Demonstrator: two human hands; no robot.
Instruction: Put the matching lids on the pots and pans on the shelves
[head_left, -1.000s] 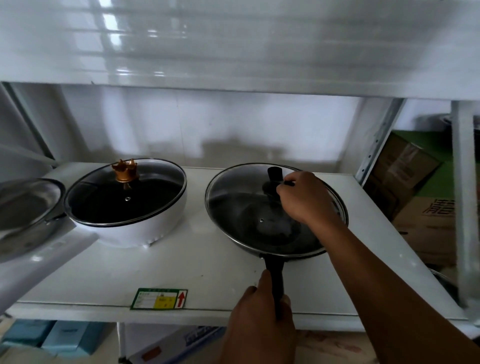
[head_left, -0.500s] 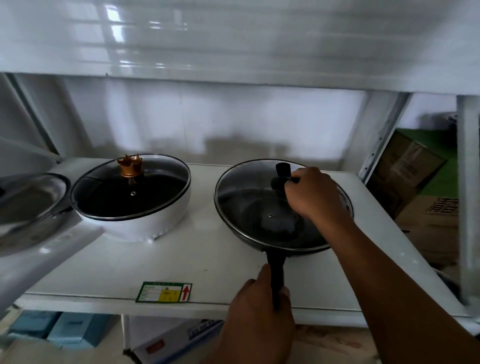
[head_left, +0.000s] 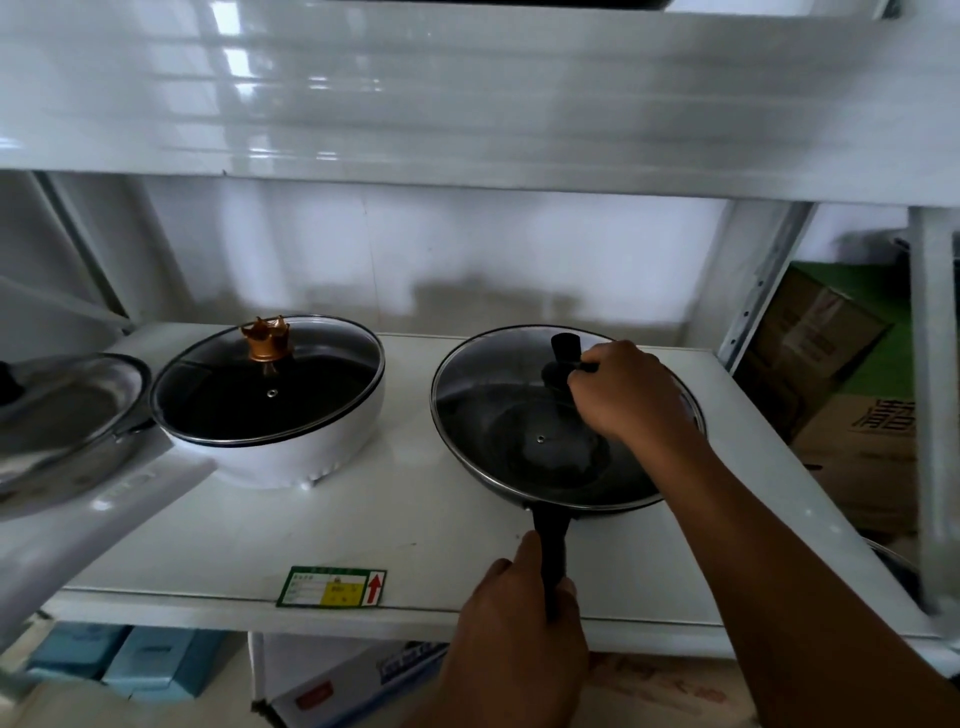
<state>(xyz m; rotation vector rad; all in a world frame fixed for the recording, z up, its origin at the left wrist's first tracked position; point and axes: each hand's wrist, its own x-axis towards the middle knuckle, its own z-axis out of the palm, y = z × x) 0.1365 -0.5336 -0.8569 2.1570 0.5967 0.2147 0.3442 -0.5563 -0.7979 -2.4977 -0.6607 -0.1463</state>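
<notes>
Black knob (head_left: 563, 364) of a glass lid (head_left: 511, 415) pinched in the right grip (head_left: 626, 395), fingers closed around it from the right side. Black handle (head_left: 551, 545) of the frying pan (head_left: 566, 488) wrapped in the left grip (head_left: 519, 613), thumb up along its left side, at the front edge of the shelf (head_left: 260, 519). Lid seated on the pan, metal rim lined up with the pan's rim all round, small vent hole near the middle. Pan resting on the right half of the white shelf. To the left, well apart: white pot (head_left: 291, 457) under its own glass lid (head_left: 270, 384) with a gold crown-shaped knob (head_left: 265, 340). Further left, partly cut off: steel pan (head_left: 57, 431) with a lid on. Green-and-yellow label (head_left: 332, 586) stuck at the shelf's front edge. Cardboard boxes (head_left: 841, 395) off to the right.
</notes>
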